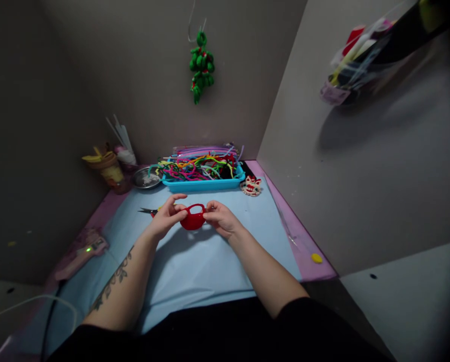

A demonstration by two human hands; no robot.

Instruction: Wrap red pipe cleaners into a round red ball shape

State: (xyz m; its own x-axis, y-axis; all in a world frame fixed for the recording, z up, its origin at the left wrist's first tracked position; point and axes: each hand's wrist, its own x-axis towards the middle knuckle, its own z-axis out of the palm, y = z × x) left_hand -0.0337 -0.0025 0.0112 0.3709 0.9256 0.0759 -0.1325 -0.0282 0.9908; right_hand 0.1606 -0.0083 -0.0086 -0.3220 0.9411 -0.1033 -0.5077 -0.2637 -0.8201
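Handwork, one item, part made. Red piece (193, 219), fuzzy-looking, is held just in front of the blue tray (204, 185), above the light blue mat (194, 266).

- Form: the lower part is a dense, filled body, and the upper part is an open loop arching over it.
- Left hand (167, 215): pinches the piece's left side between thumb and fingers, forefinger raised.
- Right hand (220, 217): pinches the right end, where loop meets body.
- Judged state: the body is formed and the loop is bent, but it does not look fastened off. The final shape cannot be told.
- Tray contents: a heap of coloured fuzzy stems, seemingly plenty unused.
- Scissors (148, 210): lie in front of the tray's left corner, just beside the left hand, untouched.
- Small red-and-white figure (251, 186): sits at the tray's right corner and looks complete.
- Green ornament (201, 64): hangs on the wall high above the tray.
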